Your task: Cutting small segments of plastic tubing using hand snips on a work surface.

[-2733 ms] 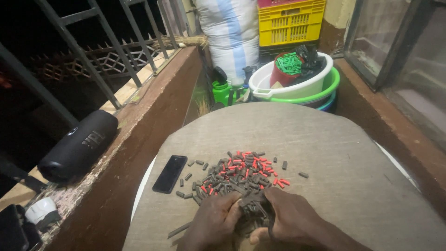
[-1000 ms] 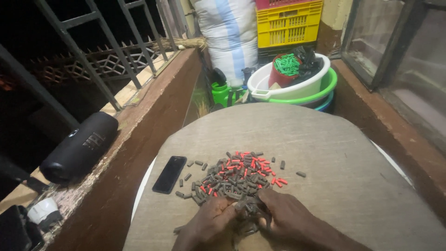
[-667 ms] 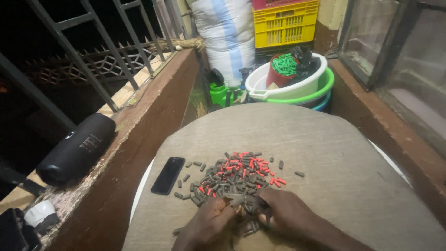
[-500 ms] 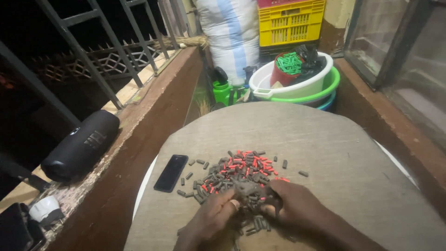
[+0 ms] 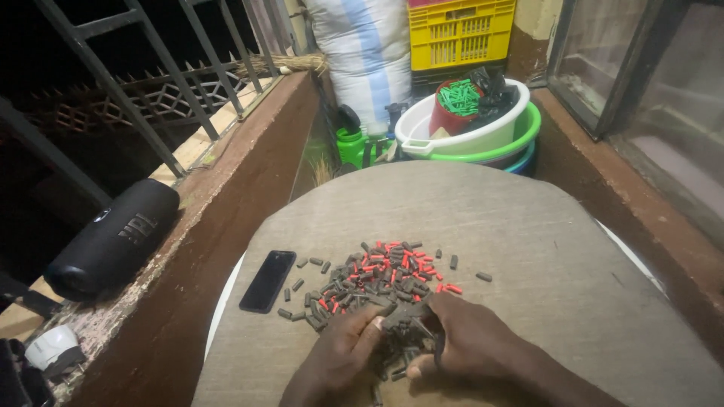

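A heap of small red and dark grey plastic pieces lies on a round table covered with a brown cloth. My left hand and my right hand rest at the near edge of the heap, fingers curled around a clump of the grey pieces between them. Both hands touch that clump; their palms face inward. A few single pieces lie scattered to the left and right of the heap.
A black phone lies left of the heap. A black cylindrical speaker sits on the brown ledge at left, under a metal grille. Stacked basins, a red cup of green pieces, a yellow crate and a sack stand behind the table.
My hands have stayed at the near edge of the heap, shifting slightly while gathering grey pieces between them. The view has tilted a little; nothing else moved.
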